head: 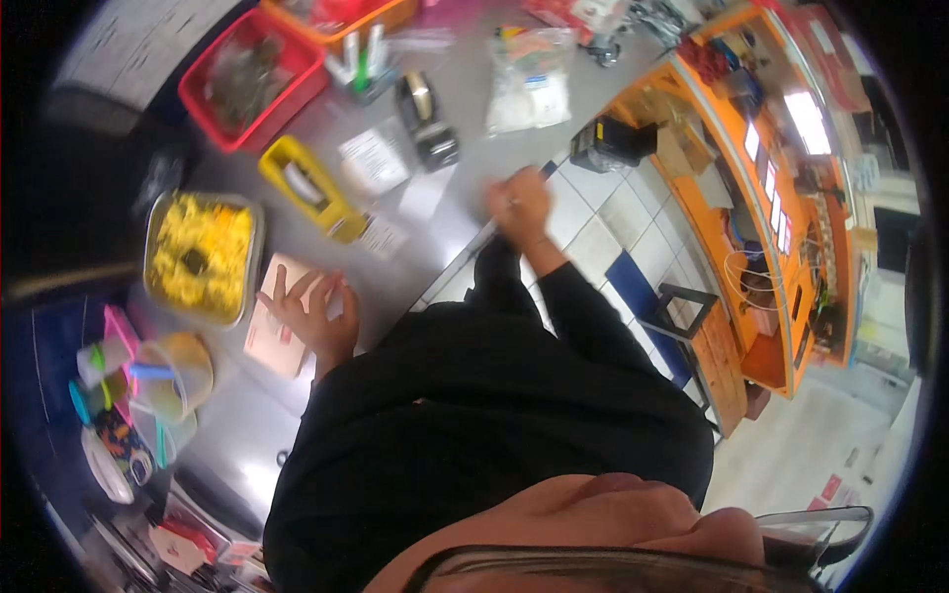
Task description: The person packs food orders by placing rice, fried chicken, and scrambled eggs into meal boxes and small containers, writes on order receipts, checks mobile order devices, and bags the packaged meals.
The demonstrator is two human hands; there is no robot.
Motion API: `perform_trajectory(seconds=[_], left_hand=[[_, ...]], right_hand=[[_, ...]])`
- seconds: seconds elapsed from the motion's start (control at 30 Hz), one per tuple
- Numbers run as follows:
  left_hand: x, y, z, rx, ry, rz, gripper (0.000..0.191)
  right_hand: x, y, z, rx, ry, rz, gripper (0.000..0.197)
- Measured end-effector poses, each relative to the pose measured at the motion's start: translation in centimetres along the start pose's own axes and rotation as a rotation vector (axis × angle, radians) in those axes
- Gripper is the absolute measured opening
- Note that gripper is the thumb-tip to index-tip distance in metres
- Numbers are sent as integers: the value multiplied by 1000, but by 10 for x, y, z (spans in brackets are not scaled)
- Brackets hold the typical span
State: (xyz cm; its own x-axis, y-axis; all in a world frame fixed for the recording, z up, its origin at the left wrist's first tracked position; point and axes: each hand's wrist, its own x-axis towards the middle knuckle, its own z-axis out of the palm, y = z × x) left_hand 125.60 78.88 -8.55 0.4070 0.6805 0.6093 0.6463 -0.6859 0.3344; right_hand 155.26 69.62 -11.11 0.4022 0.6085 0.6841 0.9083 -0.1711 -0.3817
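My left hand (317, 310) is over a pale pink cardboard box (270, 347) on the metal table (237, 415). Its fingers are spread, thumb and forefinger bent towards each other, with nothing visible between them. By the table's edge, my right hand (523, 206) is curled into a fist. Blur hides whether something small is inside it. Beyond the box stands a rectangular metal tray (256, 259) of chopped yellow food (204, 241) with a dark spot in the middle. A yellow tape dispenser (337, 222) lies between the hands, beside printed paper slips (383, 236).
A red plastic basket (293, 104), a black tape dispenser (437, 144) and a clear plastic bag (528, 104) stand farther back. Plastic measuring jugs (196, 363) are at the left. Past the table edge are floor tiles (612, 222), a black bin (604, 144) and orange shelving (686, 141).
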Motion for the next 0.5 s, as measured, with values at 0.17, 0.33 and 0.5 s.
perform_trajectory(seconds=[0.17, 0.33, 0.5], left_hand=[[77, 115, 113, -250, 116, 374, 19], [153, 243, 264, -268, 187, 381, 16], [231, 362, 339, -268, 148, 245, 20]], right_hand=[[109, 266, -80, -90, 473, 316, 15], [236, 521, -121, -164, 422, 312, 16], [377, 741, -71, -159, 121, 354, 24]])
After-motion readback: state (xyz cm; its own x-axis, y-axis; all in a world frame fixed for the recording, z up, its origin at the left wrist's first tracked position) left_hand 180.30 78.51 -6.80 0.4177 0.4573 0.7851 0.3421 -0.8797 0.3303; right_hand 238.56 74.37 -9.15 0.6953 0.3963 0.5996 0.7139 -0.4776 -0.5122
